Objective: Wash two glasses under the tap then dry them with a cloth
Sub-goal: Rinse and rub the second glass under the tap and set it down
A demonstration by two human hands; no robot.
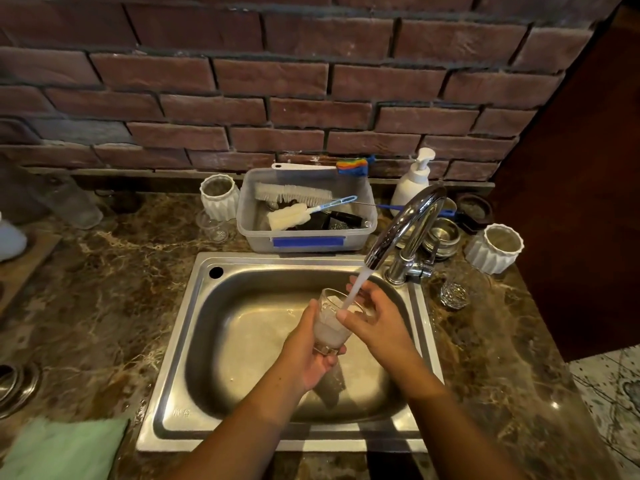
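A clear glass (329,323) is held tilted over the steel sink (207,341), with water from the chrome tap (405,223) streaming into its mouth. My left hand (308,355) grips the glass around its base and lower side. My right hand (377,317) holds its rim, fingers over the far edge and thumb at the near edge. A second clear glass (453,294) stands on the counter right of the tap. Another small clear glass (213,226) stands left of the plastic tub. A green cloth (62,448) lies at the counter's near left corner.
A plastic tub (304,240) of brushes stands behind the sink. White ribbed cups (220,197) (493,249) stand at each side, with a soap pump bottle (414,181) and a steel bowl (443,235) near the tap. A brick wall runs along the back.
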